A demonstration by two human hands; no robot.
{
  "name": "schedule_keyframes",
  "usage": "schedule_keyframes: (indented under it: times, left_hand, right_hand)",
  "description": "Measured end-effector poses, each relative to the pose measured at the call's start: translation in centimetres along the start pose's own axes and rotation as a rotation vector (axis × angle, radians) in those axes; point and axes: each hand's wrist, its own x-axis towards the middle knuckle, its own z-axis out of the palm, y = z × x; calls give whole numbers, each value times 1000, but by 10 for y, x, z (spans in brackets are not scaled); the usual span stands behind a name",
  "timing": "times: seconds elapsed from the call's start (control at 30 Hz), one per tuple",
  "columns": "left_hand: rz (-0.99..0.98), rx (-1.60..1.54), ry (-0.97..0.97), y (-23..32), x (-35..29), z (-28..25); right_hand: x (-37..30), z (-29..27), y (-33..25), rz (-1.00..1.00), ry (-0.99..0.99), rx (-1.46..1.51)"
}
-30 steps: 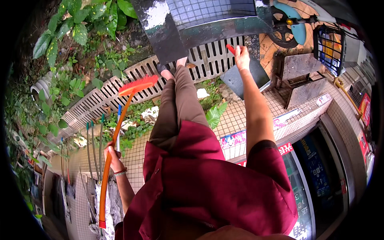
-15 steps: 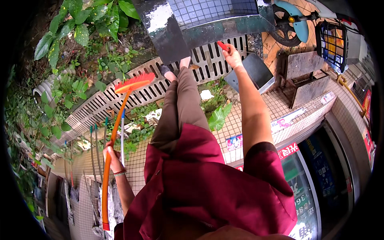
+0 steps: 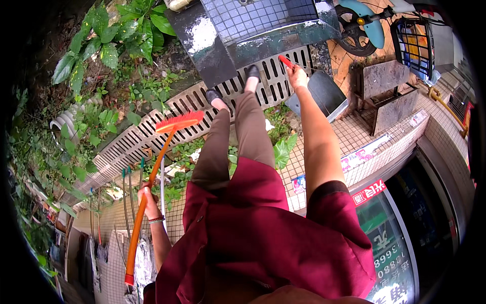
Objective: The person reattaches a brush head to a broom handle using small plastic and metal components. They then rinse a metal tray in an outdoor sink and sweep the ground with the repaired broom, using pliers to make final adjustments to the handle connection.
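My left hand (image 3: 150, 201) is closed round the orange handle of a broom (image 3: 150, 185). Its red bristle head points up and away, over the slotted drain covers. My right hand (image 3: 297, 77) is stretched forward, closed on a red grip (image 3: 285, 61) whose end sticks out past the fingers. Just below and right of that hand is a dark grey dustpan (image 3: 326, 93), its open side facing me. A thin rod runs between the hand and the pan, so the grip looks like the dustpan's handle, though the arm partly hides the join.
Slotted drain covers (image 3: 182, 104) run under my feet. Ahead is a blue-tiled basin (image 3: 263, 20) with a dark rim. Plants (image 3: 147, 30) grow at the left. A worn metal stand (image 3: 387, 81) and a bike basket (image 3: 415, 43) are at the right. Several mops lean at lower left.
My feet have shifted, and the right shoe now shows on the drain covers. The broom head has moved slightly right and lower in view. Both hands keep their hold.
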Motion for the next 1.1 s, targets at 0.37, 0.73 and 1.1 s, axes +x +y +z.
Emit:
schedule_keyframes:
  times: [0.37, 0.73, 1.1]
  left_hand:
    - [-82, 7, 105, 32, -53, 48]
    - [-162, -4, 213, 50, -126, 125]
    - [-256, -127, 261, 38, -141, 184]
  right_hand:
    - [16, 13, -5, -137, -79, -64]
    - [31, -40, 17, -88, -621, 400]
    - [25, 8, 43, 13, -600, 643]
